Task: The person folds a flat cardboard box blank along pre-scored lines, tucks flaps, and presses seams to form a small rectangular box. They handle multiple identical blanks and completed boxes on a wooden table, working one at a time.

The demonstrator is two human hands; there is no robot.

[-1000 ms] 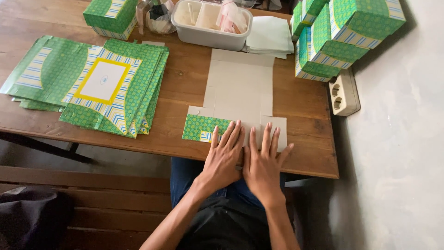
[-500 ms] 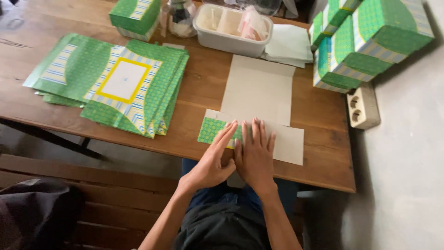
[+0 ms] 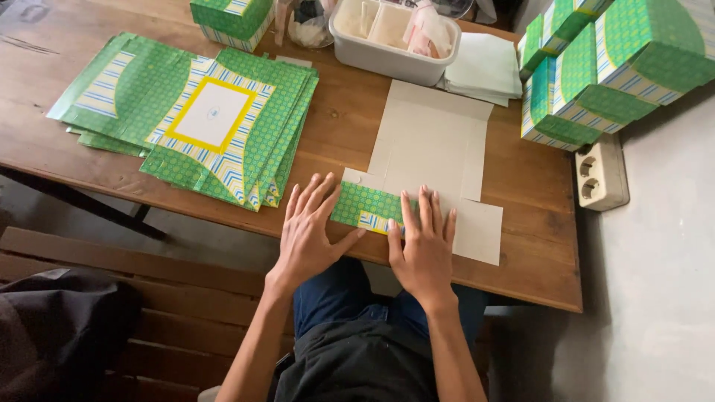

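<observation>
Head view: both hands [image 3: 309, 234] flat, released, pressing carton blank [image 3: 432, 156]; stack [image 3: 216, 126] beside.

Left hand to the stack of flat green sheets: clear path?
Probably yes. The left hand lies flat on the table edge, just right of the stack of flat green sheets, with only bare wood between them and nothing standing there.

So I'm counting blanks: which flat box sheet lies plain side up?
The sheet under both hands, left hand and right hand; the stack beside it shows green print.
</observation>
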